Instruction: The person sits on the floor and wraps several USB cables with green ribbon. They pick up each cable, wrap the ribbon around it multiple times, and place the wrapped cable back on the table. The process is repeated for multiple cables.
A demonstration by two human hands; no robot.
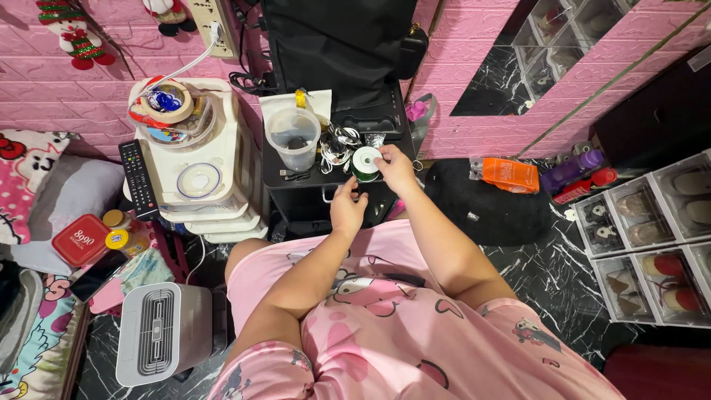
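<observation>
Pink brick-pattern wall panels (pixel 474 111) back the scene, and black marble-look flooring (pixel 548 274) runs under your knees. Far left, a square red tin (pixel 80 239) with a white label lies beside two small yellow-capped jars (pixel 118 230). Just right of them a black remote control (pixel 138 178) leans against a stack of white lidded containers (pixel 207 178), with a roll of tape (pixel 167 98) on top. Below, a grey-and-white boxy appliance (pixel 159 333) sits on the floor.

At centre, a small black stand (pixel 296 194) carries a clear measuring cup (pixel 293 138) and a tangle of white cables (pixel 337 144). Your left hand (pixel 346 207) hovers at the stand's front edge, fingers loosely curled; I can't tell whether it grips anything. Your right hand (pixel 396 169) is closed around a green ribbon spool (pixel 364 163) with a white face, held on the stand just beside the cables.

Further right, a flat orange packet (pixel 511 175) rests on a black cushion (pixel 481 204). Next come a purple bottle (pixel 572 169) and a red bottle (pixel 585 185), then stacked clear shoe boxes (pixel 659 244) at the edge.
</observation>
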